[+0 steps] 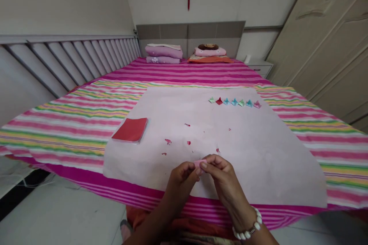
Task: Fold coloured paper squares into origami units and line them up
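Note:
My left hand [181,178] and my right hand [220,174] meet over the near edge of a pale pink sheet [258,153] laid on the bed. Both pinch a small folded piece of pink paper [199,163] between their fingertips. A white bead bracelet [248,227] circles my right wrist. A stack of red paper squares [130,129] lies to the left on the sheet's edge. A row of several small folded paper shapes [234,102], green, red, blue and pink, lies at the far right of the sheet.
Small red paper scraps [168,141] dot the sheet ahead of my hands. The striped bedspread [71,111] covers the bed. Folded blankets [163,53] and a pillow [209,55] sit at the headboard. A railing [71,61] runs along the left; a wardrobe [330,46] stands right.

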A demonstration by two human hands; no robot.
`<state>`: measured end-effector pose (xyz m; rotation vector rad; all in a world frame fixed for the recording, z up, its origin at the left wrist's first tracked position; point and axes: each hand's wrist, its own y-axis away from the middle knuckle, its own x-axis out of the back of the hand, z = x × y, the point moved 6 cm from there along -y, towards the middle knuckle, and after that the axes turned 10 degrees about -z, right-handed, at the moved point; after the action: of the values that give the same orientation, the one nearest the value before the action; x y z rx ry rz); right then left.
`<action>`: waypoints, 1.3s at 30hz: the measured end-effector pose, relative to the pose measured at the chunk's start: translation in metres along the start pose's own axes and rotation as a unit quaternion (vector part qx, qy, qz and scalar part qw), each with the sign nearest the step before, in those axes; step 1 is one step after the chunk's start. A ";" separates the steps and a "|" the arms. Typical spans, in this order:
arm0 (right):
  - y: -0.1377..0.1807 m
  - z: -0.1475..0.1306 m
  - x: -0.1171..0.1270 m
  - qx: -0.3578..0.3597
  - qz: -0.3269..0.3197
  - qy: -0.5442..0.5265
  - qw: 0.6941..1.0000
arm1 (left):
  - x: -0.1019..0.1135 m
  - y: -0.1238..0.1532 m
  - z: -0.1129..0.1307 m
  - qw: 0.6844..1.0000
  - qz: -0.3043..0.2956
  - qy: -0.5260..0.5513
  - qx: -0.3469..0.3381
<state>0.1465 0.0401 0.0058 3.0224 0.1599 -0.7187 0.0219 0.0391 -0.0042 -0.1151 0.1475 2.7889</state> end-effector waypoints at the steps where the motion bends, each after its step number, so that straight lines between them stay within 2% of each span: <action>1: 0.000 -0.001 -0.002 -0.001 -0.013 0.000 1.000 | -0.001 0.000 0.002 1.000 -0.009 -0.012 -0.004; 4: 0.000 0.000 -0.007 -0.012 -0.040 0.002 0.999 | -0.004 0.001 0.005 0.998 -0.034 -0.053 -0.006; 9: 0.000 0.004 -0.003 -0.009 -0.008 0.029 1.000 | -0.002 0.004 0.007 0.993 -0.034 -0.109 -0.024; 15: -0.001 0.007 -0.004 -0.012 -0.001 -0.008 1.000 | -0.005 0.006 0.002 0.993 -0.014 -0.118 -0.024; 20: -0.002 0.009 0.001 -0.001 0.001 0.026 1.000 | -0.009 0.002 -0.008 0.994 -0.077 -0.075 0.017; 26: -0.002 0.015 0.001 -0.020 -0.020 0.004 1.000 | -0.008 0.000 -0.002 0.991 -0.126 -0.039 0.035; 29: -0.002 0.013 -0.002 -0.015 -0.038 0.025 0.999 | -0.002 -0.002 0.006 0.991 -0.114 -0.070 0.032; 33: -0.002 0.012 -0.006 -0.014 -0.060 0.047 0.997 | 0.003 -0.004 0.014 0.988 -0.090 -0.123 -0.011; 39: -0.002 0.013 0.000 0.005 -0.032 0.060 0.998 | 0.011 -0.003 0.012 0.992 -0.023 -0.121 -0.015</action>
<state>0.1402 0.0417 -0.0057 3.0843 0.2584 -0.5429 0.0117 0.0465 0.0068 0.2085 0.0437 2.7323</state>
